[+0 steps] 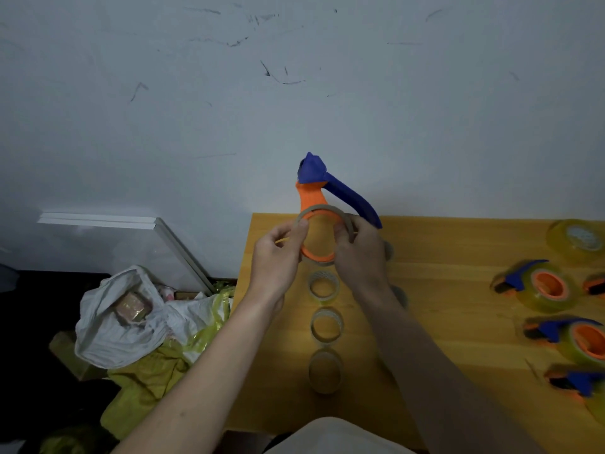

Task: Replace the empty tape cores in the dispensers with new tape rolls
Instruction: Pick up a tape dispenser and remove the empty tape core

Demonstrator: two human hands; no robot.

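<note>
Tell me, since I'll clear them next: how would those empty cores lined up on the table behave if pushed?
The empty cores look like thin bare rings, so probably very light and easily squashed. Lying flat on the table, they should slide rather than roll.

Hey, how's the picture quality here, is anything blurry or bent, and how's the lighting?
Head view: dim, cool light overall; the dispenser held up by the left hand and right hand is fairly sharp; the loaded dispensers at the right edge are smeared and stretched by wide-angle distortion; the table edge bows; the floor at lower left is nearly black.
</note>
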